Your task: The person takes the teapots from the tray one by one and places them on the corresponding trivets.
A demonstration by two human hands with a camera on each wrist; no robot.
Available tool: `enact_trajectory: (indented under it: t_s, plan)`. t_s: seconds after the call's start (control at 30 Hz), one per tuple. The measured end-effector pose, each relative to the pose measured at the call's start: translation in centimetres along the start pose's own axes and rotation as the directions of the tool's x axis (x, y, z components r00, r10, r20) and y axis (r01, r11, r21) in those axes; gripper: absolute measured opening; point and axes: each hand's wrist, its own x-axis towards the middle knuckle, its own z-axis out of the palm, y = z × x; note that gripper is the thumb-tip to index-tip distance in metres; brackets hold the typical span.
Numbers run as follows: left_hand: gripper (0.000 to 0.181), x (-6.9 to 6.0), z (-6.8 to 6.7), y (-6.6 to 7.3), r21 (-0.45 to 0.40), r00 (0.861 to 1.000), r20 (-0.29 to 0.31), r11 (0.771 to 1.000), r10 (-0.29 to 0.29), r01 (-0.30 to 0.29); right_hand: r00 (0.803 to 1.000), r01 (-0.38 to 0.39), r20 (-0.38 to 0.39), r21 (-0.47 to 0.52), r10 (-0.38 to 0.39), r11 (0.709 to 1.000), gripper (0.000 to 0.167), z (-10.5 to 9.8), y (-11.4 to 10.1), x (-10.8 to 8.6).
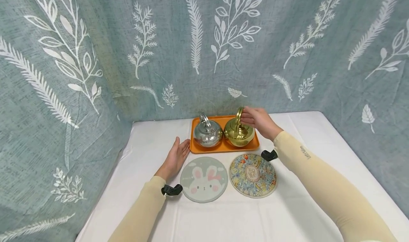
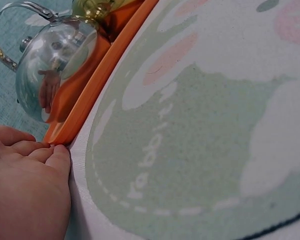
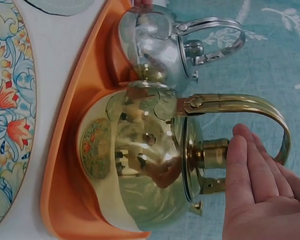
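Observation:
Two teapots stand side by side on an orange tray (image 1: 220, 150), a silver teapot (image 1: 207, 132) on the left and a gold teapot (image 1: 238, 133) on the right. My right hand (image 1: 259, 121) is at the gold teapot's raised handle (image 3: 262, 107), fingers straight beside the lid knob (image 3: 215, 153). Whether those fingers touch the handle, I cannot tell. At the tray's left front corner is my left hand (image 1: 175, 158), palm turned inward and fingers extended. In the left wrist view its fingertips (image 2: 60, 152) meet the tray's corner.
In front of the tray lie two round mats on the white tablecloth (image 1: 204, 224): a grey-green rabbit mat (image 1: 204, 196) and a floral mat (image 1: 268, 174). A blue-green curtain (image 1: 179, 50) with white leaf prints hangs behind the table and at both sides.

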Motion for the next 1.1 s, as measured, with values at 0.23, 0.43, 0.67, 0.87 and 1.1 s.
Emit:
enact_trajectory:
  t_s: [0.23, 0.43, 0.67, 0.87, 1.1]
  plan:
    - [0.096, -0.1, -0.1, 0.1, 0.011, 1.000, -0.007, 1.000, -0.017, 0.017, 0.999, -0.027, -0.016, 0.096, 0.028, 0.995, 0.057, 1.0, 0.0, 0.6]
    - [0.095, 0.0, 0.0, 0.2, 0.003, 1.000, -0.008, 1.000, -0.005, 0.005, 0.999, -0.028, -0.018, 0.137, 0.031, 0.990, 0.053, 1.5, -0.3, 0.7]
    - [0.094, 0.1, 0.0, 0.1, -0.003, 1.000, -0.007, 1.000, -0.003, 0.003, 0.996, -0.042, -0.074, 0.159, 0.055, 0.986, 0.047, 2.1, -0.3, 0.8]
    - [0.098, 0.1, -0.2, -0.2, -0.005, 1.000, 0.002, 1.000, 0.013, -0.013, 0.994, -0.020, -0.099, 0.234, 0.044, 0.972, 0.042, 2.5, -0.8, 0.8]
    - [0.097, -0.1, -0.1, -0.2, -0.003, 1.000, -0.003, 1.000, 0.011, -0.011, 0.991, -0.022, -0.125, 0.204, 0.049, 0.979, 0.042, 2.7, -0.7, 0.7]
